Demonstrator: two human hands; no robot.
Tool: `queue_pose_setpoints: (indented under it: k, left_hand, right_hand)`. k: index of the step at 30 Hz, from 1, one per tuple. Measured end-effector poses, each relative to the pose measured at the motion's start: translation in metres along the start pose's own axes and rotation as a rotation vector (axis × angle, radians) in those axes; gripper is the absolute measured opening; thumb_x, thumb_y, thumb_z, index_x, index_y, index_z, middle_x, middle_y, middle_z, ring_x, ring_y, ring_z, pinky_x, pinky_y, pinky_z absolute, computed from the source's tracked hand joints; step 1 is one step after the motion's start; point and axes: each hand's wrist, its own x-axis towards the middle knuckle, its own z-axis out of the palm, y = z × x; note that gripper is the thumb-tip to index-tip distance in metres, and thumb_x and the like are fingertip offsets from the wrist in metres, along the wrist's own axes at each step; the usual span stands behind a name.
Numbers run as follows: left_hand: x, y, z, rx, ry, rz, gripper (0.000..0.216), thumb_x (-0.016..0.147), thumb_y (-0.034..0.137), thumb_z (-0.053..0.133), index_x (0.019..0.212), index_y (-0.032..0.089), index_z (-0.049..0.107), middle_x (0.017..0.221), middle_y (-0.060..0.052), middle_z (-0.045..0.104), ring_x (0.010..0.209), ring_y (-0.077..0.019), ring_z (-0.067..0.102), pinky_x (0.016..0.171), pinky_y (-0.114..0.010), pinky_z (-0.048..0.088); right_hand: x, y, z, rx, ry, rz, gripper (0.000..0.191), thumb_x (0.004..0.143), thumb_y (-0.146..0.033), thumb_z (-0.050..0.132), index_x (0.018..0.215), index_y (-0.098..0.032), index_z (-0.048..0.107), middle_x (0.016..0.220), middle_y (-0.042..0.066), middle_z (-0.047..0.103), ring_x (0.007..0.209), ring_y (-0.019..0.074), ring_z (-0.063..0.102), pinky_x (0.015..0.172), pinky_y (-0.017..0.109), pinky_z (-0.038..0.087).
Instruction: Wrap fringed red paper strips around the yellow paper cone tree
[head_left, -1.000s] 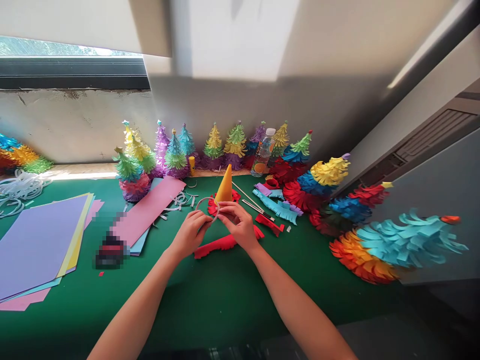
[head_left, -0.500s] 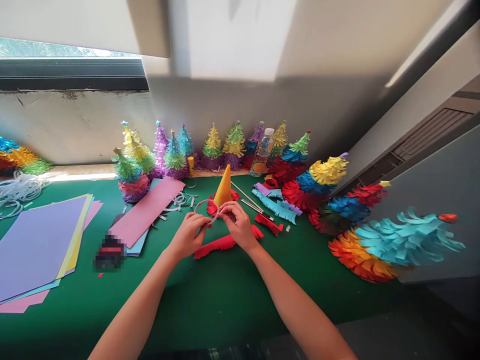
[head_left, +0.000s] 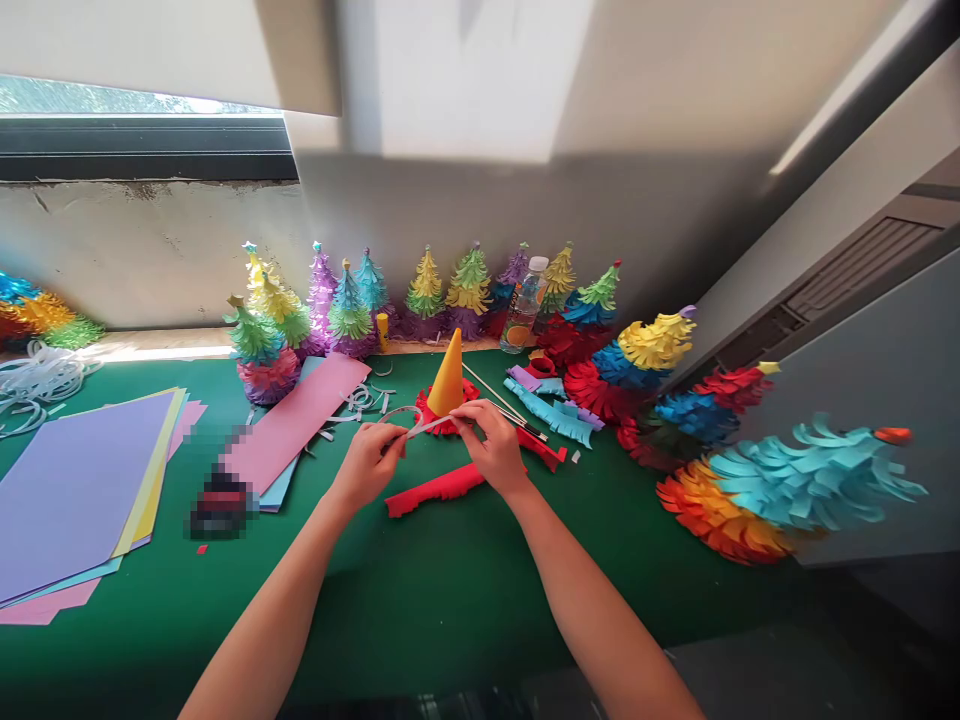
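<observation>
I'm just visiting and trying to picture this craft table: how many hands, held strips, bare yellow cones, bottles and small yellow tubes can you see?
Left hand and right hand: 2
Pale strip, held: 1
Yellow cone: 1
Bottle: 1
Small yellow tube: 1
Total: 6

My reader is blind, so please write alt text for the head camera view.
A person's left hand and right hand hold a thin pale strip, partly curled, above a green table. Just beyond stands a yellow cone with red fringed paper around its base; colourful fringed paper trees stand along the back and right.
</observation>
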Motion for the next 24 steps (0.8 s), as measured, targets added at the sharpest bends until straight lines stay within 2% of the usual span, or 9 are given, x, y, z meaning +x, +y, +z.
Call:
queue_pose_setpoints:
  k: [6, 9, 13, 16, 19, 24]
  left_hand:
    - [0.002, -0.005, 0.001, 0.024, 0.120, -0.046, 0.021, 0.084, 0.023, 0.044, 0.071, 0.021, 0.061, 0.065, -0.001, 0.064, 0.067, -0.0177, 0.056, 0.077, -0.033, 0.036]
    - [0.004, -0.009, -0.001, -0.028, 0.158, -0.109, 0.020, 0.081, 0.024, 0.046, 0.069, 0.020, 0.061, 0.062, 0.000, 0.063, 0.063, -0.0167, 0.055, 0.070, -0.030, 0.038]
    - [0.008, -0.015, -0.001, -0.199, 0.163, -0.259, 0.021, 0.079, 0.029, 0.046, 0.071, 0.018, 0.062, 0.057, 0.001, 0.059, 0.055, -0.0142, 0.050, 0.056, -0.025, 0.037]
    - [0.009, -0.021, 0.004, -0.301, 0.162, -0.332, 0.021, 0.076, 0.031, 0.048, 0.071, 0.017, 0.062, 0.056, 0.001, 0.058, 0.057, -0.0143, 0.053, 0.059, -0.025, 0.039]
    - [0.011, -0.030, 0.003, -0.346, 0.166, -0.371, 0.022, 0.073, 0.032, 0.050, 0.072, 0.015, 0.065, 0.056, 0.000, 0.059, 0.059, -0.0152, 0.055, 0.062, -0.026, 0.041]
    - [0.014, -0.052, -0.020, -0.228, 0.375, -0.468, 0.027, 0.076, 0.031, 0.046, 0.062, 0.016, 0.063, 0.068, -0.004, 0.066, 0.067, -0.0169, 0.059, 0.065, -0.027, 0.043]
  right_hand:
    - [-0.003, -0.003, 0.001, -0.009, -0.099, -0.045, 0.014, 0.090, -0.019, 0.045, 0.089, -0.024, 0.059, 0.087, 0.005, 0.058, 0.081, 0.0170, 0.060, 0.073, 0.032, 0.052]
    - [-0.005, -0.008, 0.003, -0.121, -0.131, -0.108, 0.014, 0.089, -0.019, 0.046, 0.087, -0.022, 0.059, 0.094, 0.007, 0.056, 0.081, 0.0170, 0.059, 0.073, 0.031, 0.052]
    - [-0.010, -0.015, 0.014, -0.245, -0.201, -0.260, 0.013, 0.089, -0.017, 0.047, 0.087, -0.021, 0.059, 0.097, 0.008, 0.057, 0.084, 0.0173, 0.058, 0.075, 0.032, 0.052]
    - [-0.012, -0.019, 0.023, -0.246, -0.271, -0.360, 0.014, 0.089, -0.014, 0.046, 0.089, -0.020, 0.058, 0.097, 0.008, 0.058, 0.086, 0.0176, 0.058, 0.076, 0.031, 0.051]
    - [-0.013, -0.020, 0.025, -0.253, -0.282, -0.392, 0.013, 0.089, -0.012, 0.046, 0.087, -0.018, 0.058, 0.095, 0.010, 0.058, 0.085, 0.0186, 0.057, 0.074, 0.032, 0.051]
    - [-0.017, -0.025, 0.018, -0.131, -0.321, -0.355, 0.012, 0.088, -0.013, 0.048, 0.084, -0.019, 0.057, 0.093, 0.008, 0.057, 0.081, 0.0162, 0.057, 0.073, 0.029, 0.050]
